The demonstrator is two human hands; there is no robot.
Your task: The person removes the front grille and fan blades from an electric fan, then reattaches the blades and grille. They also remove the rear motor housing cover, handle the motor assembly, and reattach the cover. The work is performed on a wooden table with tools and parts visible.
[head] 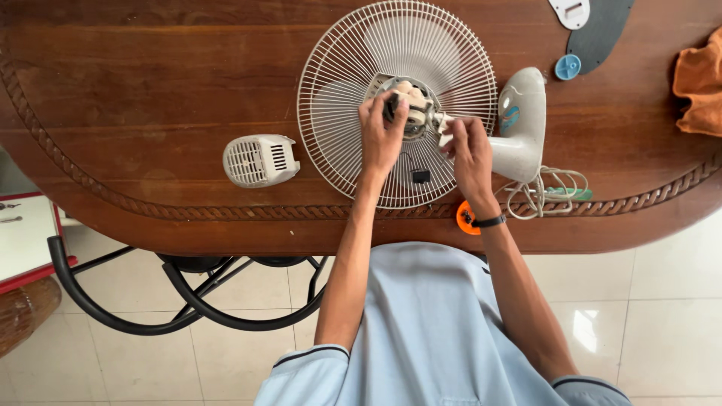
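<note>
Left hand: the left hand (382,135) sits at the centre of the view, fingers curled and clamped on the exposed fan motor (410,105).
Right hand: the right hand (468,150) is at 3 o'clock of the motor, fingertips pinched together at the small neck joint between the motor and the stand; I cannot tell what, if anything, they pinch.
Motor: it rests against the hub of the white wire grille (397,101), which lies flat on the wooden table (150,90).
Stand: the pale fan stand (520,124) lies at 3 o'clock of the grille, with the coiled cord (545,192) at its 6 o'clock.
Motor cover: the white vented cover (259,160) lies apart at 9 o'clock of the grille.
Risk, grille: it is light, and its edge lies near the table's near rim; a hard twist on the motor could likely slide it off.
Risk, small parts: the black piece (421,177) lying on the grille could drop through the wires or roll away if the grille is jolted.
Risk, cord: the loops near the right wrist could snag and drag the stand.
Label: an oval blue and orange sticker (511,116) sits on the stand.
Other marks: a round blue cap (568,67) lies at 2 o'clock, an orange round thing (467,218) at 5 o'clock by the table edge, an orange cloth (701,83) far at 3 o'clock.
</note>
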